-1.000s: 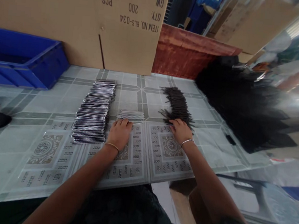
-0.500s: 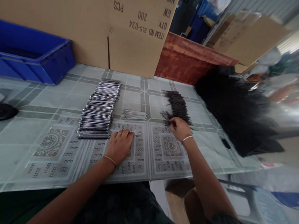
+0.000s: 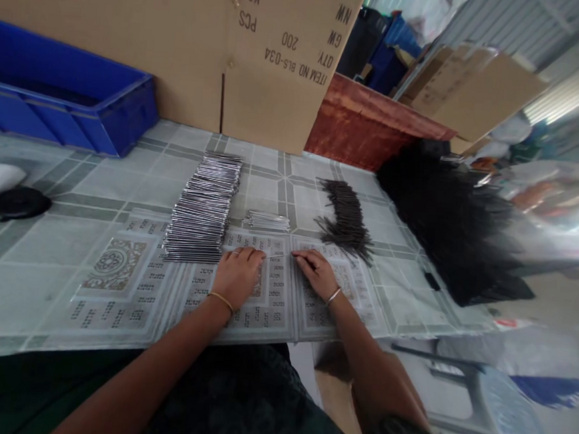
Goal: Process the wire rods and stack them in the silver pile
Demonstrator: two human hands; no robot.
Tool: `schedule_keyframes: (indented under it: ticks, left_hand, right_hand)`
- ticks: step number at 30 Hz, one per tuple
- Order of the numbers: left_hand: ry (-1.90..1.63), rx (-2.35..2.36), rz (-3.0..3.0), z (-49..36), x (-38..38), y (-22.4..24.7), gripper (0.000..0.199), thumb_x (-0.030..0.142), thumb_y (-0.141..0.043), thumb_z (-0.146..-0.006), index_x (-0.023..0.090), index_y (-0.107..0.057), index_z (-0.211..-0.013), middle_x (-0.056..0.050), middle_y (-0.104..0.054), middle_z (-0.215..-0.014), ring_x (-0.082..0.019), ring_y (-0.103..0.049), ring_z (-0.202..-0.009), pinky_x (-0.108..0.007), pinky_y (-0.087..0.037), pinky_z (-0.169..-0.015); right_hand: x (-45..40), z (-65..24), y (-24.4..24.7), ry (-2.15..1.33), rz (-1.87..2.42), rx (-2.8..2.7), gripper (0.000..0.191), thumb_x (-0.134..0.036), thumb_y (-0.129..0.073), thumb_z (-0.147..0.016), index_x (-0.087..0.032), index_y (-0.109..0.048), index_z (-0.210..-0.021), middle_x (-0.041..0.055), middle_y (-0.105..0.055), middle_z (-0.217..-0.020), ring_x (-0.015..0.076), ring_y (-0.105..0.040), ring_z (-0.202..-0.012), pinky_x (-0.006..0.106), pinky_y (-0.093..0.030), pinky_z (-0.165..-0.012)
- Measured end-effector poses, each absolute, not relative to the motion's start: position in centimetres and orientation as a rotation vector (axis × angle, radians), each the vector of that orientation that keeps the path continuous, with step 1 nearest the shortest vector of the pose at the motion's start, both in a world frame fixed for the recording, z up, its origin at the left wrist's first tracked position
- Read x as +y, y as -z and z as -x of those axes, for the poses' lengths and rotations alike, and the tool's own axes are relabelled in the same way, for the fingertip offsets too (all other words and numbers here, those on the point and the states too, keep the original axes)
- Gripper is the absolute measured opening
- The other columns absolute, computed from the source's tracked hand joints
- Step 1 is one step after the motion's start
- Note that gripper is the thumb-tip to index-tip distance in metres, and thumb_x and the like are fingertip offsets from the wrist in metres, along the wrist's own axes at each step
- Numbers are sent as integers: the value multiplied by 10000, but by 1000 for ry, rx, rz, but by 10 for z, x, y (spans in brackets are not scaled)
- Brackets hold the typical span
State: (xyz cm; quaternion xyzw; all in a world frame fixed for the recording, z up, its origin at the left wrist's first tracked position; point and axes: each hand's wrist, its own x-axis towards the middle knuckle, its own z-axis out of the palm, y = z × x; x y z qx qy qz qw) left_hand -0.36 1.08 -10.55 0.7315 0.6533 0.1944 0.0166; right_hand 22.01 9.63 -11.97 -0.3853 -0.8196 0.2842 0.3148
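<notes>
My left hand [image 3: 239, 276] rests on the patterned mat [image 3: 110, 266], its fingers closed on a thin metal rod [image 3: 277, 255] that points right. Facing it, my right hand [image 3: 315, 272] pinches a small dark stick, mostly hidden by the fingertips, close to the rod's free end. Whether the two pieces touch is too small to tell. Left of my left hand lies a long stack of shiny metal rods [image 3: 202, 210]. A small bundle of thin silvery rods [image 3: 268, 221] is just beyond my hands. The pile of thin dark sticks [image 3: 346, 215] lies beyond my right hand.
A blue plastic bin [image 3: 121, 120] stands at the back left, against a large cardboard sheet [image 3: 273, 102]. At the left is a round black object [image 3: 20, 203]. A large black heap [image 3: 449, 223] covers the table's right side. The tablecloth [image 3: 96, 185] is checked.
My right hand has left the dark stick pile and moved left, near my left hand's fingertips. My left hand stays on the mat. The view has shifted slightly.
</notes>
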Motion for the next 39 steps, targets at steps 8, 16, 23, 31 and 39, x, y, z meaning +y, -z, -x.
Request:
schedule_keyframes:
  ticks: [8,16,23,31,39]
  left_hand:
    - [-539,2025,-2306,4,13,106,302,249,-388,-978,219,-644,-1134,-87,-680,-1087,-271,-599,-994,-414,-438,-829]
    - [-498,2018,-2325,1,14,102,296,238,-405,-971,219,-651,-1134,-80,-685,-1081,-270,-603,-1005,-421,-456,-839]
    - [-551,2028,-2307,1,14,102,307,264,-386,-977,219,-661,-1107,-89,-691,-1056,-269,-606,-991,-416,-454,-829]
    - [-492,2027,-2311,1,14,101,294,244,-429,-953,241,-652,-1144,-84,-682,-1076,-279,-603,-1006,-427,-458,-834]
    - [-606,1930,-2320,4,14,103,274,210,-480,-927,246,-682,-1109,-80,-698,-1018,-275,-625,-1003,-474,-474,-905]
  right_hand:
    - [95,-213,127,-777,1025,-2014,172,-311,-601,-903,-251,-716,-1016,43,-703,-961,181,-640,-935,342,-513,-871]
    - [92,-204,124,-810,939,-2062,178,-290,-585,-911,-247,-713,-1027,39,-706,-959,174,-647,-924,335,-512,-868]
    - [92,-206,123,-821,998,-2011,181,-292,-575,-910,-238,-702,-1027,46,-700,-976,180,-644,-948,346,-508,-886]
    - [90,-204,119,-826,980,-2029,171,-275,-578,-916,-239,-707,-1023,47,-701,-975,177,-645,-945,338,-509,-883]
    - [89,-203,118,-643,904,-2197,187,-292,-589,-930,-253,-738,-1036,53,-675,-944,169,-631,-863,317,-507,-797]
